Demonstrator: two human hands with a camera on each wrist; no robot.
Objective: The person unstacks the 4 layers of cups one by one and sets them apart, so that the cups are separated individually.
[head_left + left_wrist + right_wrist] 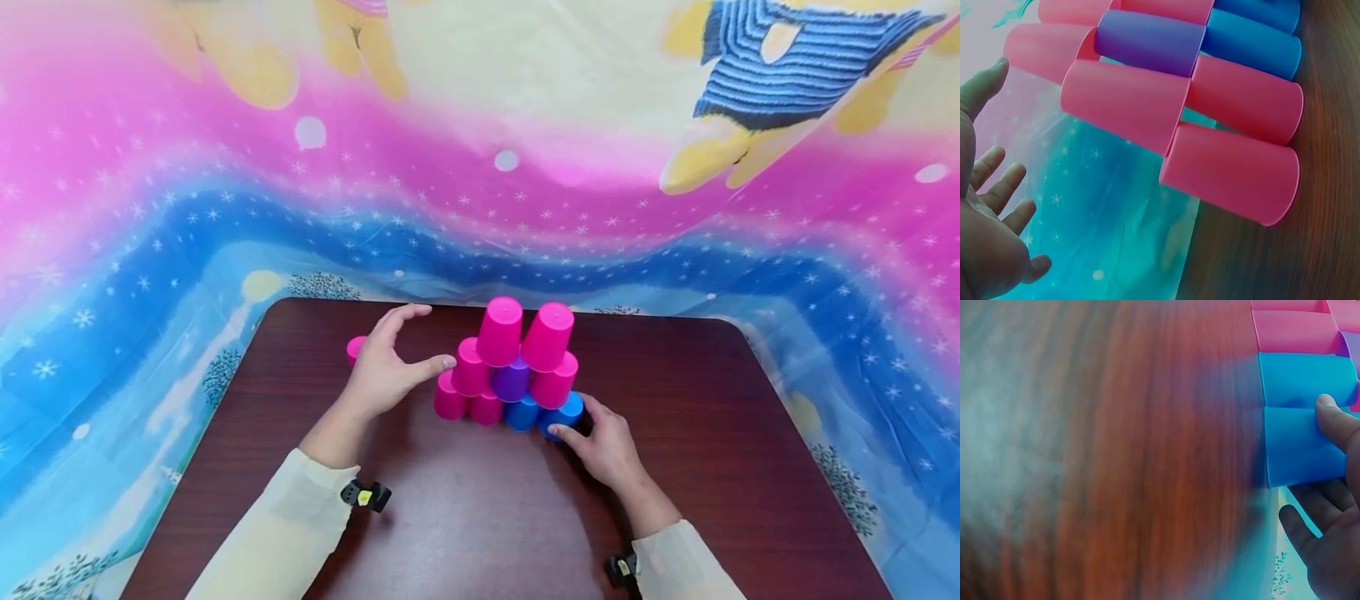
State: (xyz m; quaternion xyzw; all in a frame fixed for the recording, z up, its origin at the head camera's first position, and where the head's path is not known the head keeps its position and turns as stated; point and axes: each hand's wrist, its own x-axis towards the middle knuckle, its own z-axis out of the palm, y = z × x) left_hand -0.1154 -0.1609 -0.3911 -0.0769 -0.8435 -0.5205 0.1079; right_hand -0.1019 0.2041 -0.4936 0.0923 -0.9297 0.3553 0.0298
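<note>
Upside-down plastic cups form a stepped stack in the head view. Its bottom row has two pink cups (451, 398) and two blue cups (521, 413). Above them a purple cup (512, 382) stands between two pink cups (555, 382), and two more pink cups (500, 332) form the top level. My right hand (609, 450) grips the rightmost blue cup (1304, 447), thumb on its near side and fingers behind. To the left of the stack, my left hand (382, 371) is spread and holds nothing, its thumb close to the middle row's left pink cup (1124, 103).
Another pink cup (356, 348) stands on the dark wooden table (465, 517), partly hidden behind my left hand. A colourful printed cloth (450, 217) hangs behind the table and along its sides. Black straps with small devices (366, 496) sit at both cuffs.
</note>
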